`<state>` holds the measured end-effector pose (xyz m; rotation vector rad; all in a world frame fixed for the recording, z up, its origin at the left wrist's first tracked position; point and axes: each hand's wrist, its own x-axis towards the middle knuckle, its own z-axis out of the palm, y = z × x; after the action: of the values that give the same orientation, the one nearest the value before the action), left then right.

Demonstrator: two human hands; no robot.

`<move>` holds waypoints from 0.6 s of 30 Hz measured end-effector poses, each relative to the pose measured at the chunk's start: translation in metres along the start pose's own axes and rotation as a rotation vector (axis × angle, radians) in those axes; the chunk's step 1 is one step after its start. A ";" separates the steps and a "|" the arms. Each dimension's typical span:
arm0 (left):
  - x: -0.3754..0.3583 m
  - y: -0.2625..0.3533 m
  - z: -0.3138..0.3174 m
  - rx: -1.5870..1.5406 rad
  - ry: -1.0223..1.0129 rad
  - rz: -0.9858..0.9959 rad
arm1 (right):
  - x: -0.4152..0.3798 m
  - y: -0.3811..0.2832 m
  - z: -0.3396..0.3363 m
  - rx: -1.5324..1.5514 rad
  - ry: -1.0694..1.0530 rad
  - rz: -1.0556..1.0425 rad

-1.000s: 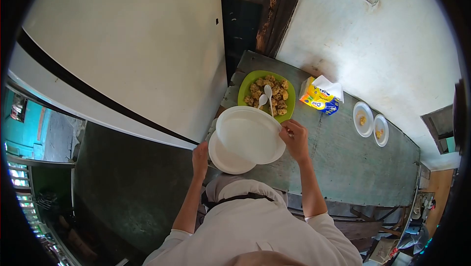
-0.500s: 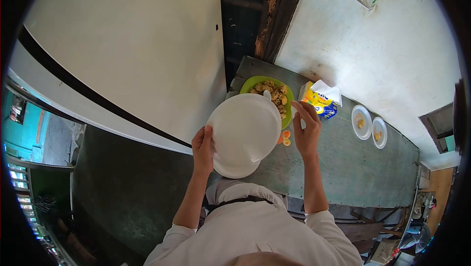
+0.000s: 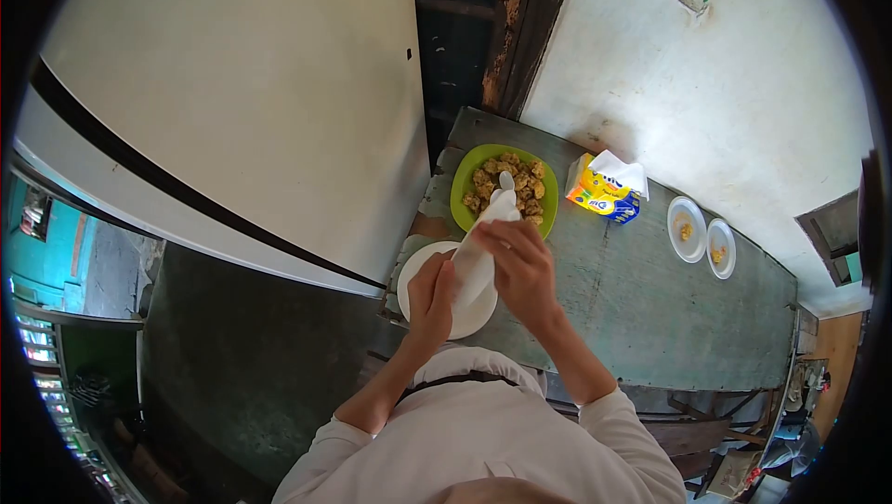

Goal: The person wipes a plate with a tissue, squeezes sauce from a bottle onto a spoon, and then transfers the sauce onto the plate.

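Gripping a white foam plate (image 3: pixel 478 258) edge-on over the plate stack (image 3: pixel 418 286) | both hands, left hand (image 3: pixel 430 298) and right hand (image 3: pixel 520 267), fingers clamped on it | I judge it light, brittle, best pinched at the rim | green dish of fried pieces (image 3: pixel 548 211) just beyond.

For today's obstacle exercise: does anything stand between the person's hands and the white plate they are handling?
Nothing visible does. The left hand and right hand both grip the tilted white foam plate directly, above the white plate stack on the grey table.

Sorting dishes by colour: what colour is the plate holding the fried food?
Green plate, head view.
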<state>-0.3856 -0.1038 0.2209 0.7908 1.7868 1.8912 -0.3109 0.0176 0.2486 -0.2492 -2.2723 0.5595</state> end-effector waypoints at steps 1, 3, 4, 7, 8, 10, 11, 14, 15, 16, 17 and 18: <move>0.000 0.001 0.002 0.037 -0.003 -0.006 | -0.005 -0.004 0.002 0.002 -0.027 -0.020; 0.000 -0.001 0.007 -0.076 0.030 0.008 | -0.012 -0.014 0.007 0.007 -0.041 -0.110; -0.001 -0.002 0.008 -0.131 0.046 0.014 | -0.015 -0.015 0.006 0.008 -0.045 -0.125; -0.007 -0.002 0.006 -0.051 0.008 -0.035 | -0.019 -0.009 0.006 0.014 -0.047 -0.105; -0.008 0.000 0.005 -0.031 -0.016 -0.076 | -0.020 -0.001 0.007 0.017 -0.044 -0.053; -0.009 0.004 0.003 0.007 -0.063 -0.154 | -0.020 0.002 0.008 0.027 -0.034 0.011; -0.009 0.003 0.004 -0.013 -0.047 -0.118 | -0.021 -0.001 0.009 0.036 -0.029 0.024; -0.009 0.001 0.007 -0.096 -0.001 -0.074 | -0.031 -0.020 0.006 0.066 -0.155 -0.079; -0.009 0.005 0.007 -0.140 0.012 -0.105 | -0.034 -0.025 0.005 0.075 -0.220 -0.135; -0.009 0.007 0.008 -0.184 0.024 -0.136 | -0.034 -0.025 0.005 0.093 -0.216 -0.153; -0.009 0.007 0.008 -0.165 0.022 -0.130 | -0.034 -0.025 0.005 0.111 -0.213 -0.172; -0.008 0.005 0.009 -0.147 0.021 -0.126 | -0.035 -0.025 0.005 0.132 -0.210 -0.191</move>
<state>-0.3735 -0.1030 0.2251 0.5949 1.6468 1.9273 -0.2908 -0.0180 0.2350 0.0957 -2.4150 0.6568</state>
